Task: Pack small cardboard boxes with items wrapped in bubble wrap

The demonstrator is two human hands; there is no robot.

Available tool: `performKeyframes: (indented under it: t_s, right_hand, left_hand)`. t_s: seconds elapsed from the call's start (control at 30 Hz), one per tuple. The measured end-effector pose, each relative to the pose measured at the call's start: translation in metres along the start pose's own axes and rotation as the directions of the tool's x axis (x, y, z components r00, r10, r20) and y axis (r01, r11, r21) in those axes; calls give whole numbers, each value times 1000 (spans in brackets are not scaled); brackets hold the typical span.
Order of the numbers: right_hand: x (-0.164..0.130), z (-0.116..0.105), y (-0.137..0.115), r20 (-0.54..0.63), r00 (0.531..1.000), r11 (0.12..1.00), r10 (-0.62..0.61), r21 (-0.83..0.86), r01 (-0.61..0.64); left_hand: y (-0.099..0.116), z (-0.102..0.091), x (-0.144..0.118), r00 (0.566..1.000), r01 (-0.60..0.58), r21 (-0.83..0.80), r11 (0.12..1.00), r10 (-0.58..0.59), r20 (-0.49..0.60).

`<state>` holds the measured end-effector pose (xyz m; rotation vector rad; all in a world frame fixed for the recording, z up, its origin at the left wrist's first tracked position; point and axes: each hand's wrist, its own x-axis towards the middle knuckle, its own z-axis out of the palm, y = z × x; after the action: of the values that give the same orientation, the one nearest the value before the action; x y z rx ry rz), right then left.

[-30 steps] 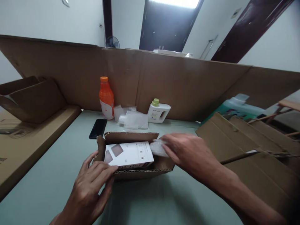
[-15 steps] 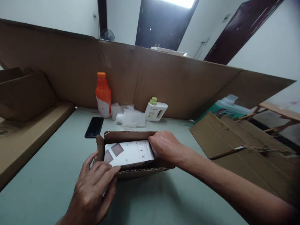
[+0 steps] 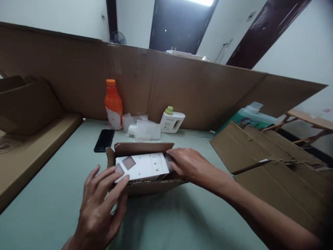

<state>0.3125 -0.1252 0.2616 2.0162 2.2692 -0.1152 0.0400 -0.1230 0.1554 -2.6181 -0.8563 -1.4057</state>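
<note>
An open cardboard box (image 3: 156, 187) sits on the table, holding a white printed carton (image 3: 145, 166). My left hand (image 3: 100, 201) is open at the box's near left corner, its fingers apart and their tips at the carton's left end. Inside the box's right end, my right hand (image 3: 191, 163) is closed, fingers pointing down beside the carton. A bit of greyish, see-through wrap (image 3: 169, 161), looking like bubble wrap, shows between this hand and the carton. The fingertips of my right hand are partly hidden.
Behind the box lie a black phone (image 3: 104, 140) and folded bubble wrap (image 3: 145, 130). An orange bottle (image 3: 113, 106) and a white bottle with a green cap (image 3: 172, 121) stand there too. Cardboard flaps (image 3: 241, 149) and a jug of green liquid (image 3: 253, 116) are at right.
My left fingers have lifted from the box's near rim and spread over the carton's left end. My right hand has shifted slightly at the right end, and see-through wrap now shows beside it.
</note>
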Motion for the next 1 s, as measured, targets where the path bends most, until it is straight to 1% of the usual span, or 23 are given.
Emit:
performKeyframes:
  t_s: [0.03, 0.07, 0.1, 0.13, 0.17, 0.2, 0.23, 0.27, 0.3, 0.33, 0.37, 0.4, 0.47, 0.5, 0.57, 0.6, 0.67, 0.73, 0.77, 0.83, 0.93, 0.97, 1.0]
  right_hand:
    - [-13, -1, 8, -117, 993, 997, 10, 73, -2]
    - [-28, 1, 17, -243, 969, 987, 46, 159, -7]
    - [-43, 6, 26, -350, 930, 968, 110, 250, -20]
    - [-58, 14, 34, -416, 890, 938, 187, 344, -37]
    - [-71, 26, 41, -428, 865, 900, 263, 432, -59]
    - [-80, 42, 45, -396, 861, 855, 318, 513, -80]
    - [-85, 60, 47, -343, 873, 809, 345, 580, -92]
    - [-85, 80, 45, -280, 895, 765, 347, 636, -98]
    - [-81, 99, 42, -244, 912, 729, 330, 680, -82]
    - [-74, 116, 36, -221, 927, 698, 304, 713, -59]
    - [-65, 131, 29, -211, 938, 670, 276, 742, -30]
    - [-55, 142, 23, -215, 944, 645, 249, 764, 4]
    - [-41, 155, 13, -216, 949, 611, 230, 791, 33]
    - [-40, 159, 11, -212, 946, 607, 246, 794, 20]
    - [-48, 165, 12, -202, 929, 630, 309, 775, -41]
    - [-57, 168, 14, -205, 914, 650, 350, 756, -79]
    - [-80, 175, 16, -233, 885, 684, 404, 719, -123]
    - [-98, 179, 10, -260, 875, 700, 409, 704, -118]
    - [-101, 179, 4, -265, 881, 701, 393, 706, -101]
    - [-95, 174, -14, -273, 900, 692, 341, 720, -44]
    - [-66, 161, -37, -310, 905, 667, 292, 744, 39]
    - [-56, 158, -41, -319, 903, 659, 288, 750, 55]
    - [-49, 157, -43, -324, 902, 651, 286, 757, 65]
  left_hand:
    - [1, -1, -5, 996, 54, 5, 999, -54, -69]
    - [1, -2, -12, 983, 131, -6, 991, -131, -127]
    - [0, -3, -21, 960, 228, -37, 973, -231, -157]
    - [-2, -3, -32, 925, 343, -83, 936, -352, -143]
    - [-5, -2, -43, 872, 468, -136, 873, -482, -89]
    - [-9, 0, -55, 799, 589, -188, 786, -601, -9]
    - [-14, 5, -67, 715, 691, -233, 684, -693, 88]
    - [-18, 11, -77, 633, 768, -269, 582, -753, 180]
    - [-21, 19, -85, 566, 817, -302, 491, -783, 258]
    - [-24, 28, -90, 519, 845, -332, 420, -795, 315]
    - [-25, 37, -91, 489, 859, -358, 367, -794, 360]
    - [-25, 46, -89, 473, 865, -381, 328, -787, 396]
    - [-21, 63, -76, 462, 864, -421, 277, -770, 440]
    - [-18, 70, -68, 460, 861, -437, 260, -763, 453]
    - [-6, 80, -55, 470, 851, -464, 246, -752, 462]
    - [0, 83, -52, 486, 842, -475, 255, -741, 464]
    - [14, 83, -55, 518, 832, -472, 291, -712, 474]
    - [22, 76, -66, 519, 838, -448, 312, -711, 474]
    - [21, 70, -74, 505, 846, -433, 311, -729, 463]
    - [10, 57, -84, 462, 865, -408, 292, -781, 421]
    - [-20, 44, -83, 406, 889, -366, 274, -841, 357]
    - [-29, 42, -79, 404, 892, -358, 277, -844, 352]
    - [-37, 43, -74, 413, 888, -360, 285, -839, 354]
